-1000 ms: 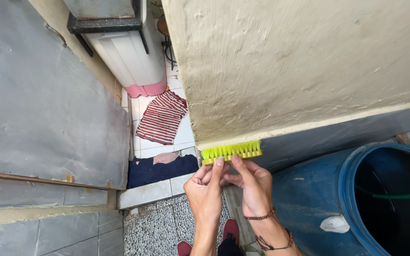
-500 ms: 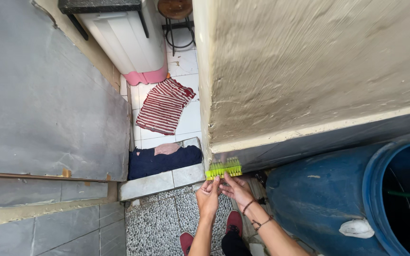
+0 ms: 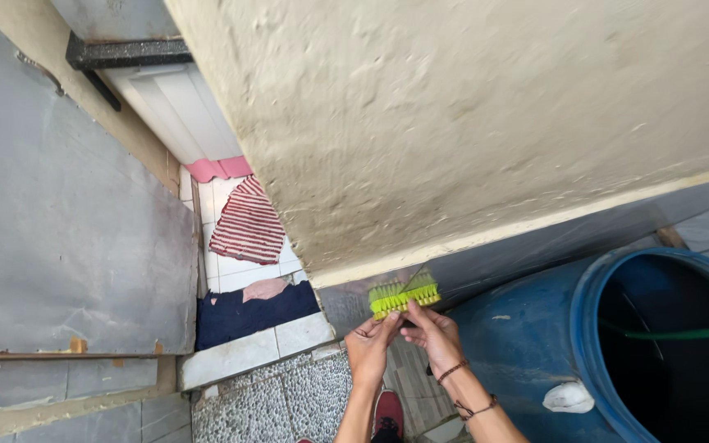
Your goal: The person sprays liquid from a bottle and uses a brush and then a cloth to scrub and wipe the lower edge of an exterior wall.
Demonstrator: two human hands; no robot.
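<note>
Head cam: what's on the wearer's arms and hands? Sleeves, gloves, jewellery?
Both forearms are bare, with no sleeves in view and no gloves. The right hand has two thin dark beaded bracelets, one at the wrist and one further up the forearm. The left hand wears nothing visible.

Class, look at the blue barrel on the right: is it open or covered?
Open. The blue barrel has no lid; its dark inside shows, and a green hose crosses the mouth.

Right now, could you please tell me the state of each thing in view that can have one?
Scrub brush: held by both hands, bristles up.
Left hand: gripping the brush.
Right hand: gripping the brush.
Blue barrel: lid off, green hose inside.
Striped cloth: lying flat on tiles.
Dark cloth: crumpled on the floor.
</note>
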